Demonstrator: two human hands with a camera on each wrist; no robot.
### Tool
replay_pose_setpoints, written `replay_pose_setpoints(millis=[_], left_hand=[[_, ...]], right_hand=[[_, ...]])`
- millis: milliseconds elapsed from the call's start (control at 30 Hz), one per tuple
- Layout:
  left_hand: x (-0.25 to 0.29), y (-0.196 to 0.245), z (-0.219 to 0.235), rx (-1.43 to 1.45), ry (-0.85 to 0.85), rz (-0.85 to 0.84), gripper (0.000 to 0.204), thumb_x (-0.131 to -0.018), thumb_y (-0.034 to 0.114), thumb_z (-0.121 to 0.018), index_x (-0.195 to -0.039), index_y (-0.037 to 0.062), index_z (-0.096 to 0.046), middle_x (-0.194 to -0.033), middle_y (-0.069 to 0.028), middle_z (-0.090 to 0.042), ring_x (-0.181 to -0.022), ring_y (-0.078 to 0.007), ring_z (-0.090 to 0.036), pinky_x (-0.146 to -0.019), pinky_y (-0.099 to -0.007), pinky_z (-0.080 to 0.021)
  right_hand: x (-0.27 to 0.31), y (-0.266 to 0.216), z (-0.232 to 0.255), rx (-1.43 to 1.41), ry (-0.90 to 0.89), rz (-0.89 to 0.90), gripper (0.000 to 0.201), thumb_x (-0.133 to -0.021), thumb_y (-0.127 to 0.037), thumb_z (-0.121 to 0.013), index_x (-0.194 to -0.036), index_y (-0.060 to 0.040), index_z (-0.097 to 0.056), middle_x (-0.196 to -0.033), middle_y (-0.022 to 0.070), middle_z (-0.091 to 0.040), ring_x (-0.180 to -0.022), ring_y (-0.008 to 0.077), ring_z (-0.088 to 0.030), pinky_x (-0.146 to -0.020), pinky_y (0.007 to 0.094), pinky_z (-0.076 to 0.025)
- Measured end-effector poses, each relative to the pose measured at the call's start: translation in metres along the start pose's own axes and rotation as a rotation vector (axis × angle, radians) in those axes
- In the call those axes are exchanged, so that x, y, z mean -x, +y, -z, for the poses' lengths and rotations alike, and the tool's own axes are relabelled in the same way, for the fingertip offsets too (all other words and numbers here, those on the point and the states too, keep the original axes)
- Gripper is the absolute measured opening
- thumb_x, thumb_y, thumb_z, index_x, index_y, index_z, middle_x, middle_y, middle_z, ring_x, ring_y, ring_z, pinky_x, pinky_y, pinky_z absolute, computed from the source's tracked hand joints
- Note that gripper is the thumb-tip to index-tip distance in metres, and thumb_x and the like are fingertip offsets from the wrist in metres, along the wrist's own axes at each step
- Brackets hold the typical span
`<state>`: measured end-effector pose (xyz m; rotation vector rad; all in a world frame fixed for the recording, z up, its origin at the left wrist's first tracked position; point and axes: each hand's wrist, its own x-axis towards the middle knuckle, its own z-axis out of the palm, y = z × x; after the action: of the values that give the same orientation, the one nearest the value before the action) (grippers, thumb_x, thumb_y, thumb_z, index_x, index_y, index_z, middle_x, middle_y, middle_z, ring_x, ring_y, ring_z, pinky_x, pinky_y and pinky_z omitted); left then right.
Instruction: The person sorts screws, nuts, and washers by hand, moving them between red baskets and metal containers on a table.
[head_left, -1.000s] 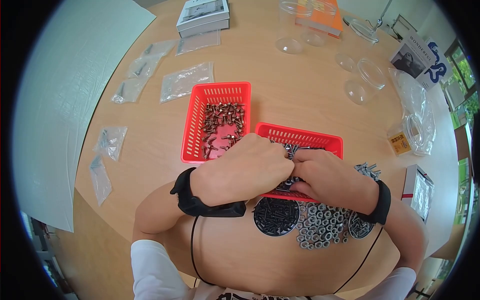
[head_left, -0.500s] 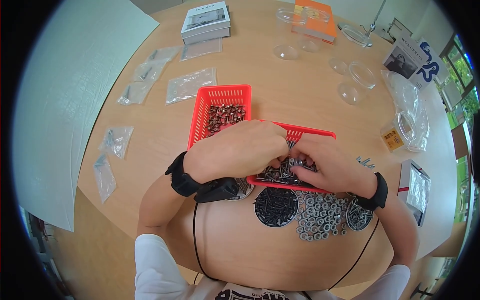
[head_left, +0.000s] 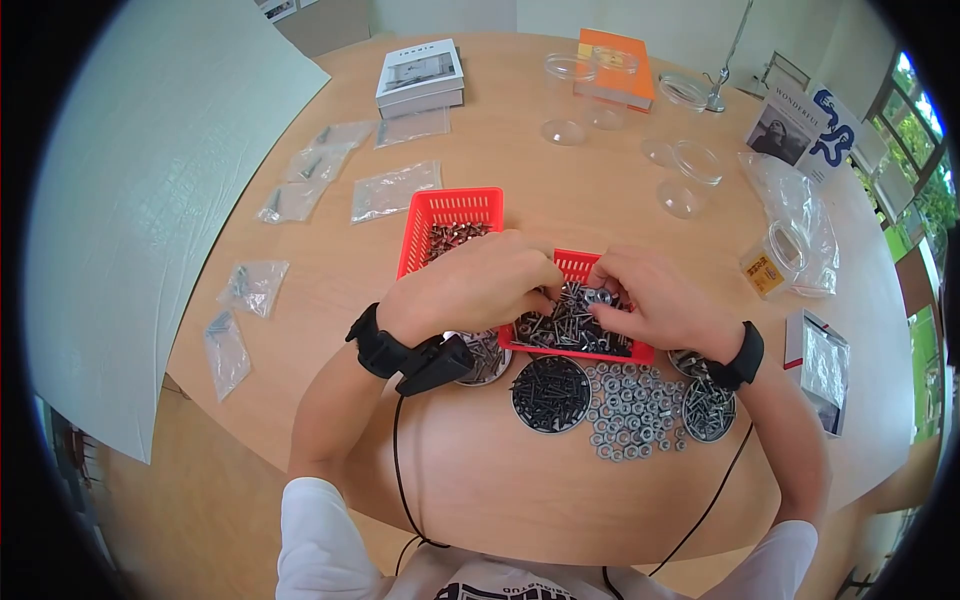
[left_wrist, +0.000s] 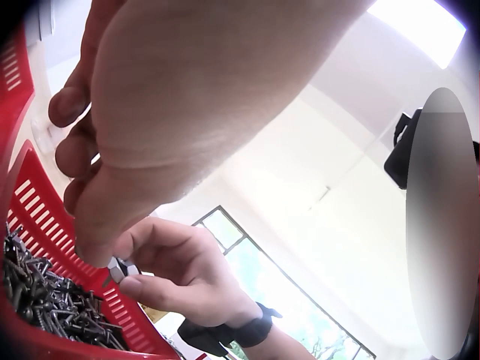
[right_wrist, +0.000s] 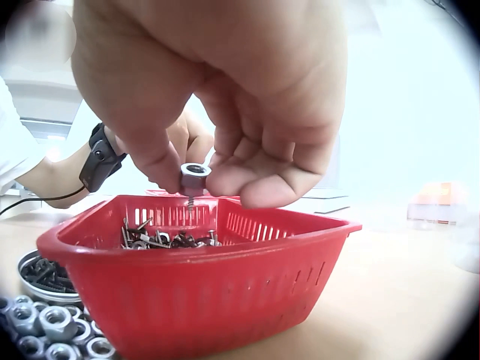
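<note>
Above the front red basket (head_left: 620, 352), my right hand (head_left: 672, 305) pinches a silver nut (right_wrist: 193, 178) between thumb and finger; a threaded screw tip (right_wrist: 190, 202) shows just under the nut. My left hand (head_left: 478, 285) hangs over the same basket's left part, fingers bent downward; whether it holds anything is hidden. In the left wrist view the left hand (left_wrist: 187, 97) is close beside the right hand (left_wrist: 191, 274) and its nut (left_wrist: 122, 269). Loose screws (left_wrist: 56, 304) fill the basket's bottom.
Another red basket (head_left: 408, 247) with brownish screws is behind the left hand. Near me lie a dish of black screws (head_left: 551, 394), loose nuts (head_left: 632, 412) and a dish of silver screws (head_left: 710, 411). Plastic bags (head_left: 396, 191), books (head_left: 420, 78) and clear jars (head_left: 775, 262) stand farther out.
My hands have drawn slightly apart over the front basket, uncovering more screws and the nut in the right fingers. The head view has shifted, showing more of the table's far side.
</note>
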<state>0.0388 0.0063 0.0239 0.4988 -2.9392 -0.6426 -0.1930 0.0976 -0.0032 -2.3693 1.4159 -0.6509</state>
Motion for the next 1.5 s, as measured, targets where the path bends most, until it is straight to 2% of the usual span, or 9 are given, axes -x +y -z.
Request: replay_pose_setpoints(millis=[333, 433, 633, 733, 833, 1067, 1133, 1333, 1500], left_hand=[[-0.002, 0.004, -0.013, 0.160, 0.182, -0.042, 0.014, -0.084, 0.007, -0.074, -0.095, -0.0016, -0.073, -0.091, -0.0192, -0.070, -0.091, -0.0360, -0.067, -0.082, -0.0431, -0.052], [-0.006, 0.006, -0.015, 0.167, 0.215, -0.040, 0.014, -0.084, 0.008, -0.074, -0.094, -0.0022, -0.073, -0.089, -0.0208, -0.071, -0.089, -0.0370, -0.068, -0.082, -0.0434, -0.053], [-0.008, -0.002, -0.025, 0.106, 0.223, -0.043, 0.014, -0.083, 0.006, -0.075, -0.095, -0.0010, -0.073, -0.089, -0.0180, -0.071, -0.087, -0.0350, -0.068, -0.080, -0.0428, -0.053], [-0.006, -0.001, -0.027, 0.100, 0.203, -0.010, 0.015, -0.083, 0.006, -0.074, -0.096, -0.0013, -0.073, -0.091, -0.0187, -0.072, -0.088, -0.0352, -0.069, -0.080, -0.0424, -0.053], [-0.006, -0.001, -0.027, 0.103, 0.186, -0.004, 0.016, -0.083, 0.005, -0.074, -0.097, -0.0016, -0.073, -0.092, -0.0193, -0.072, -0.089, -0.0353, -0.069, -0.081, -0.0420, -0.054], [-0.003, 0.006, -0.027, 0.115, 0.178, -0.021, 0.016, -0.082, 0.005, -0.074, -0.097, -0.0019, -0.073, -0.092, -0.0194, -0.072, -0.089, -0.0353, -0.069, -0.081, -0.0424, -0.054], [-0.001, 0.016, -0.029, 0.109, 0.169, -0.077, 0.016, -0.082, 0.005, -0.074, -0.096, -0.0016, -0.073, -0.091, -0.0186, -0.071, -0.089, -0.0355, -0.068, -0.081, -0.0428, -0.054], [-0.002, 0.056, -0.052, 0.077, 0.103, -0.256, 0.015, -0.084, 0.009, -0.072, -0.095, -0.0011, -0.072, -0.089, -0.0162, -0.067, -0.087, -0.0358, -0.066, -0.078, -0.0436, -0.053], [-0.004, 0.073, -0.090, -0.033, 0.058, -0.344, 0.012, -0.082, 0.008, -0.066, -0.089, -0.0010, -0.068, -0.088, -0.0145, -0.063, -0.085, -0.0333, -0.067, -0.077, -0.0421, -0.055]], right_hand=[[-0.001, -0.016, 0.016, -0.120, 0.055, -0.174, 0.024, -0.087, -0.015, -0.071, -0.103, -0.0003, -0.062, -0.085, 0.0088, -0.060, -0.079, 0.0180, -0.060, -0.069, 0.0310, -0.051], [0.000, -0.020, 0.018, -0.069, 0.069, -0.124, 0.025, -0.086, -0.017, -0.070, -0.101, 0.0006, -0.059, -0.090, 0.0148, -0.060, -0.082, 0.0286, -0.062, -0.074, 0.0387, -0.052], [0.007, -0.011, 0.012, 0.140, 0.035, -0.032, 0.023, -0.085, -0.014, -0.066, -0.100, 0.0004, -0.057, -0.096, 0.0185, -0.060, -0.095, 0.0374, -0.059, -0.083, 0.0435, -0.049], [0.012, 0.000, 0.000, 0.212, 0.034, 0.054, 0.025, -0.089, -0.016, -0.066, -0.106, 0.0000, -0.057, -0.096, 0.0155, -0.060, -0.091, 0.0328, -0.061, -0.080, 0.0407, -0.050], [0.011, -0.010, 0.006, 0.037, 0.052, -0.058, 0.025, -0.089, -0.016, -0.065, -0.106, -0.0001, -0.057, -0.097, 0.0155, -0.060, -0.090, 0.0321, -0.061, -0.079, 0.0406, -0.051], [0.021, -0.013, 0.017, 0.096, 0.031, -0.071, 0.024, -0.088, -0.015, -0.065, -0.104, 0.0004, -0.057, -0.094, 0.0162, -0.060, -0.088, 0.0323, -0.061, -0.077, 0.0402, -0.051], [0.030, -0.026, 0.028, 0.097, 0.000, -0.104, 0.022, -0.087, -0.014, -0.064, -0.101, 0.0012, -0.056, -0.096, 0.0191, -0.061, -0.094, 0.0383, -0.060, -0.082, 0.0441, -0.050], [0.074, -0.046, 0.034, 0.153, -0.138, -0.109, 0.024, -0.085, -0.015, -0.067, -0.103, -0.0001, -0.059, -0.091, 0.0151, -0.059, -0.087, 0.0318, -0.061, -0.073, 0.0401, -0.050], [0.112, -0.050, 0.022, 0.161, -0.261, -0.170, 0.025, -0.083, -0.014, -0.067, -0.102, -0.0002, -0.060, -0.097, 0.0154, -0.058, -0.090, 0.0358, -0.061, -0.076, 0.0437, -0.051]])
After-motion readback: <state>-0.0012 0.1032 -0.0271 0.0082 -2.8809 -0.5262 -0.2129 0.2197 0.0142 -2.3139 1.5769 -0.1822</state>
